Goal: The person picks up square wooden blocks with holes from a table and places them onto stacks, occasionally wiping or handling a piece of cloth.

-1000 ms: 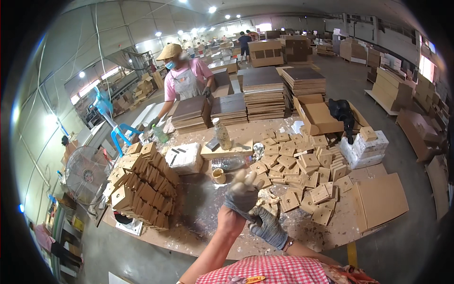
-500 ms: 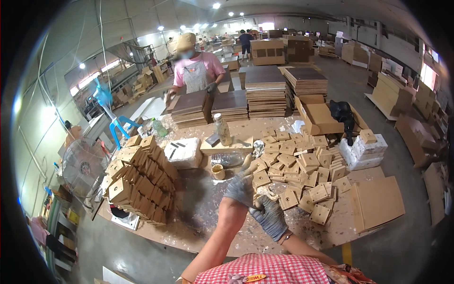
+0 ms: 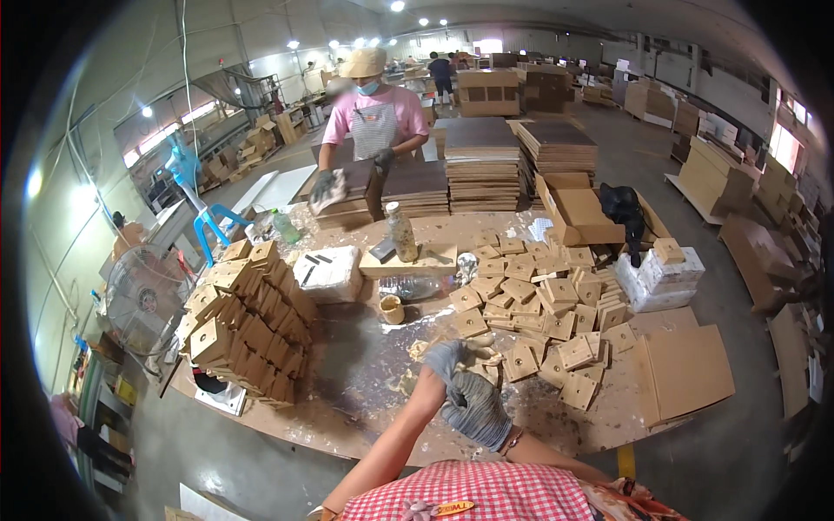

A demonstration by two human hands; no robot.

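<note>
"Grey knit, finely banded across the back, covers your right hand [image 3: 480, 415]. Is the left glove [image 3: 445, 358] a match?"

"Yes, the same soft grey, smoother over the back of your left hand [image 3: 459, 354] and turning tan toward the fingers, where it blurs. It ends at your wrist, and your forearm is bare below."

"Where do you have it?"

"On your left hand, above the near part of the stained table [image 3: 365, 373], just beyond your red-and-white checked apron [image 3: 486, 491]."

"And your fingers?"

"Your right ones are curled in, gripping the left glove close to its cuff. Your left ones point forward and to the right; how far they are spread, I cannot tell."

"What surrounds you there?"

"Just past your hands you have a loose heap of pale wooden blocks [image 3: 556, 326], many with a round hole in the face. Off to your left, similar blocks rise in a tall, uneven stack [image 3: 252, 330], and a small tan cup [image 3: 392, 309] stands between the two."
</note>
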